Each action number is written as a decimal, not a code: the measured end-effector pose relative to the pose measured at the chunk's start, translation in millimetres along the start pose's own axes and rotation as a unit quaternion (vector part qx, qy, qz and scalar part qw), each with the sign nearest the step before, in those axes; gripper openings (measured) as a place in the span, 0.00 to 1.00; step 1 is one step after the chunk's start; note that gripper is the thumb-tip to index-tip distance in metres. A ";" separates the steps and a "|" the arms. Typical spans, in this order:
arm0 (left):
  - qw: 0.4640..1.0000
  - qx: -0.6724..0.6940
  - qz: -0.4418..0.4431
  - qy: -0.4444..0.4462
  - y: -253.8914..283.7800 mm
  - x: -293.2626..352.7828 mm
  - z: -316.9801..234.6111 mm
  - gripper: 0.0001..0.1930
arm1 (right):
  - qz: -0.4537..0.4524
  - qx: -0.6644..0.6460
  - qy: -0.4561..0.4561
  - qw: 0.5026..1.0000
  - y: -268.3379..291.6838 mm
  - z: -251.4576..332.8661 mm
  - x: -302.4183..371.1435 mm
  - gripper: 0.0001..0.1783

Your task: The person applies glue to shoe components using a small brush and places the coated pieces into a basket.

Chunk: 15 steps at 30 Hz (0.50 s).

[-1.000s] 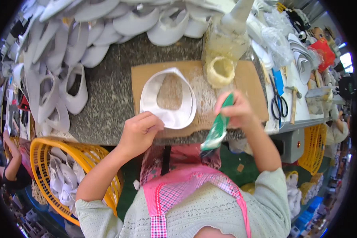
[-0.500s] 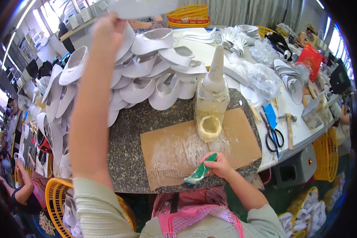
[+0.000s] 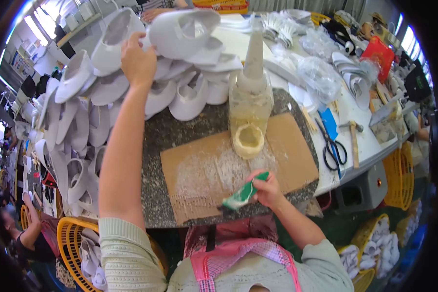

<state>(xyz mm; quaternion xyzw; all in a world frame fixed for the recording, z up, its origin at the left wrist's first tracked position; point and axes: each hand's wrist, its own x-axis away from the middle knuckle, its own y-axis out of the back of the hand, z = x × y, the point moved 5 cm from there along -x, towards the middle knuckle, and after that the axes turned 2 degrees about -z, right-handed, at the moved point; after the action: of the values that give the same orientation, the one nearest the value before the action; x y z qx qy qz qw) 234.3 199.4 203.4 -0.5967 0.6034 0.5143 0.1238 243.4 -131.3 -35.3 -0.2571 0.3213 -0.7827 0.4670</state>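
Observation:
My left hand (image 3: 139, 59) is stretched out to the pile at the far left, its fingers and thumb closed at the edge of a white shoe upper (image 3: 182, 36). More white shoe uppers (image 3: 190, 100) overlap below and beside it. My right hand (image 3: 267, 190) grips a green-handled brush (image 3: 246, 193), its head coated with whitish glue and dark at the tip. The brush is above the near edge of a glue-smeared cardboard sheet (image 3: 289, 146). Beyond my right hand stands a cloudy plastic glue bottle (image 3: 250, 107) with a crusted round opening and a tall cone on top.
Black-handled scissors (image 3: 333, 151) and a hammer (image 3: 354, 143) lie on the right of the white table. Clear plastic bags (image 3: 319, 78) are behind them. A yellow basket (image 3: 68, 243) of white pieces stands below at left. A co-worker (image 3: 29, 233) sits at far left.
My left hand has come down and nearer from its raised spot, and the white shoe upper beside it is lower. My right hand has lifted the brush slightly; the view has shifted a little.

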 end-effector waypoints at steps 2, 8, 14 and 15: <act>0.999 0.034 0.022 -0.013 -7.0 -6.8 11.0 0.14 | -0.008 -0.036 0.021 0.999 -6.1 5.9 8.6 0.10; 0.995 0.091 0.019 0.022 -7.4 -0.4 17.9 0.16 | -0.073 0.057 0.148 0.985 -9.7 34.8 12.4 0.10; 0.981 0.175 0.075 -0.026 46.5 101.1 0.6 0.11 | -0.035 0.558 0.287 0.778 -55.9 51.5 5.6 0.13; 0.973 0.188 0.130 0.025 55.8 141.0 3.5 0.11 | -0.032 0.558 0.278 0.782 -58.9 51.7 -3.8 0.13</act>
<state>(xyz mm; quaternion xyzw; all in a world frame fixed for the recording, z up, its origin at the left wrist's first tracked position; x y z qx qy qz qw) 149.1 105.1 120.6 -0.4917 0.7644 0.3888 0.1506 248.1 -120.4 42.3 0.2668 -0.0637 -0.8770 0.3945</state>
